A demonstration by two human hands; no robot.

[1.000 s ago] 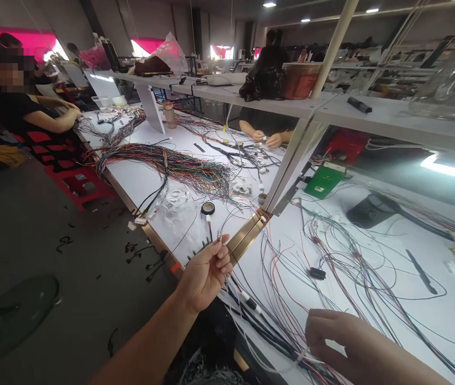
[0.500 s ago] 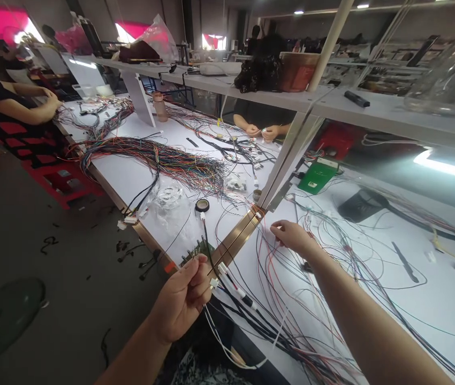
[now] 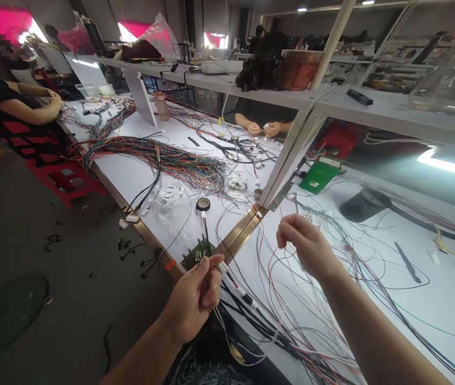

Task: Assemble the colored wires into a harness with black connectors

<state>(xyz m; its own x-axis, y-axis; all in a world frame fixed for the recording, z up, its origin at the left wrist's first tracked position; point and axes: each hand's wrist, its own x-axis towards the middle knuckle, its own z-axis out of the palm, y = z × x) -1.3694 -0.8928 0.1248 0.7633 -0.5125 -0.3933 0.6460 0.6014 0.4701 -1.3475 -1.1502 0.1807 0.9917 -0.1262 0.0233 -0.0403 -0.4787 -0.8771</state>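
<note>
My left hand [image 3: 194,299] is closed around a small bunch of thin wires near the table's front edge, beside a brass strip [image 3: 240,235]. A white connector [image 3: 222,266] sits on the wires just past my fingertips. My right hand [image 3: 305,242] is raised over the white table [image 3: 412,299], its fingers pinched on a thin red wire [image 3: 272,267] that rises from the loose tangle of coloured wires [image 3: 316,321] below.
A thick bundle of coloured wires [image 3: 171,160] lies to the left, with a tape roll [image 3: 203,203] and a clear bag [image 3: 170,193] near it. A green board [image 3: 319,176] and shelf post [image 3: 292,155] stand behind. Other people's hands [image 3: 265,128] work opposite, and another person [image 3: 14,107] sits at far left.
My right hand came up from the lower tangle, reached to the wires by the brass strip, then lifted with a red wire pinched. My left hand dropped slightly, still holding its bunch.
</note>
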